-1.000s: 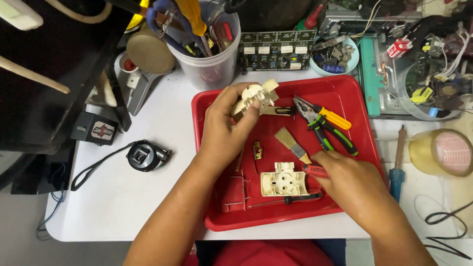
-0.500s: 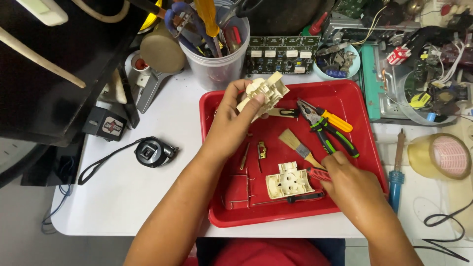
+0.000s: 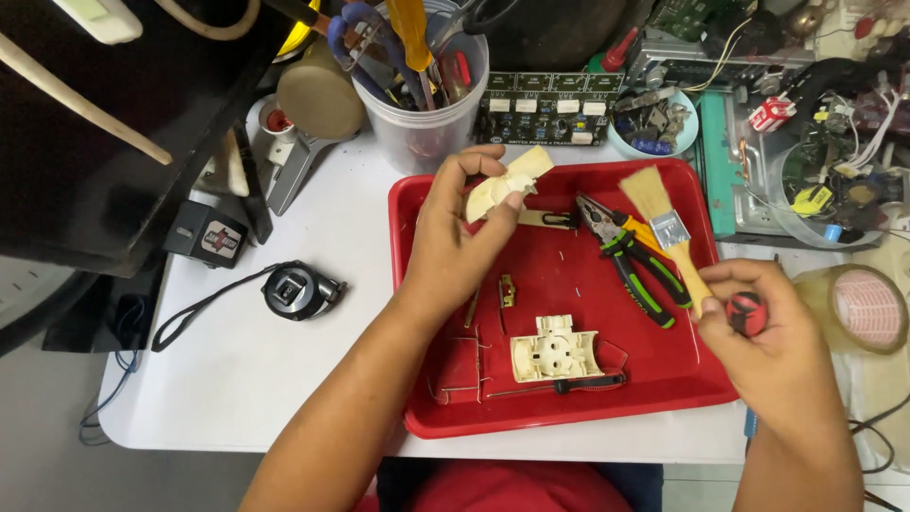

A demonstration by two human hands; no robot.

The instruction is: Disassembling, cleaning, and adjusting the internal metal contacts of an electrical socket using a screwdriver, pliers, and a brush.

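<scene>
My left hand (image 3: 457,242) holds a cream plastic socket cover (image 3: 504,182) above the far left part of the red tray (image 3: 559,422). My right hand (image 3: 773,346) grips a small paintbrush (image 3: 669,232) by its wooden, red-tipped handle, bristles pointing away over the tray's right side. The cream socket base (image 3: 555,348) lies in the tray near the front, with a thin black screwdriver (image 3: 569,385) just before it. Green-and-black pliers (image 3: 633,256) rest in the tray between my hands. A small brass contact (image 3: 507,289) and loose wires lie nearby.
A clear cup of tools (image 3: 417,104) stands behind the tray. A circuit board (image 3: 545,106) and a blue bowl of parts (image 3: 654,123) are at the back. A tape measure (image 3: 299,289) lies left on the white table. A tape roll (image 3: 863,308) sits right.
My right hand has lifted the paintbrush out of the tray and swung it to the right side. My left hand has kept the socket cover raised, turning it slightly.
</scene>
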